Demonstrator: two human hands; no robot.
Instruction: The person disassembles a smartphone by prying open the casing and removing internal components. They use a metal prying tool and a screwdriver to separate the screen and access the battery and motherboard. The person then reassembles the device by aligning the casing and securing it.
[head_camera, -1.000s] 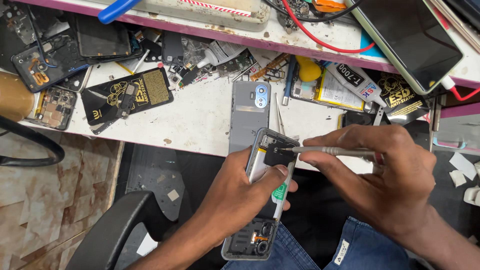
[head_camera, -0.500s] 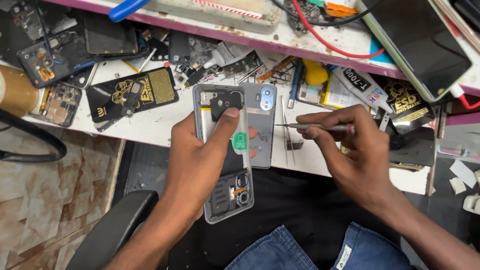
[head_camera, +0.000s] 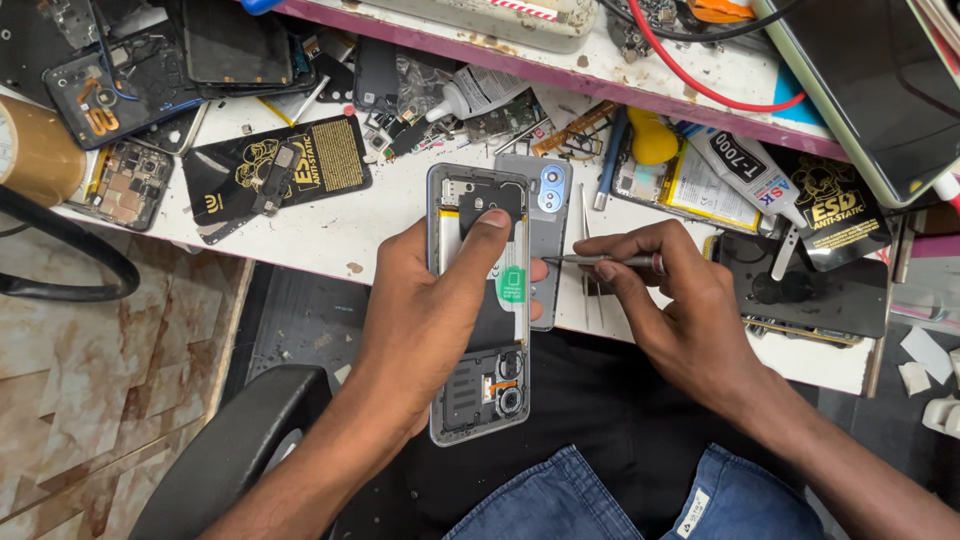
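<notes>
1. We look down from a head camera at a cluttered white bench (head_camera: 330, 235) and at our own two hands, which work just in front of its near edge, above our lap.
2. Our left hand (head_camera: 425, 300) holds an opened phone (head_camera: 480, 310) with its back cover off. The grip wraps the left side of the frame, and the thumb (head_camera: 480, 245) presses flat on the dark upper part of the insides.
3. The phone stands lengthwise away from us. Its top end lies over the bench edge and its bottom end hangs over our dark lap. A green tab (head_camera: 512, 285) shows near its middle, and small camera parts sit at the near end.
4. Our right hand (head_camera: 680, 310) pinches a thin metal tool (head_camera: 600, 260) between thumb and fingers. The grip is pressed together on the shaft, and the tip points left and reaches the right edge of the phone.
5. A grey back cover (head_camera: 552, 215) with a camera window lies on the bench, partly hidden behind the phone.
6. Farther back on the bench we see a tube of glue (head_camera: 745, 170), black anti-static bags (head_camera: 265, 165), a yellow object (head_camera: 652, 140), a red wire (head_camera: 700, 85) and several stripped phone parts (head_camera: 125, 180).
7. A black chair arm (head_camera: 230, 450) is at lower left, above the tiled floor (head_camera: 90, 390).
</notes>
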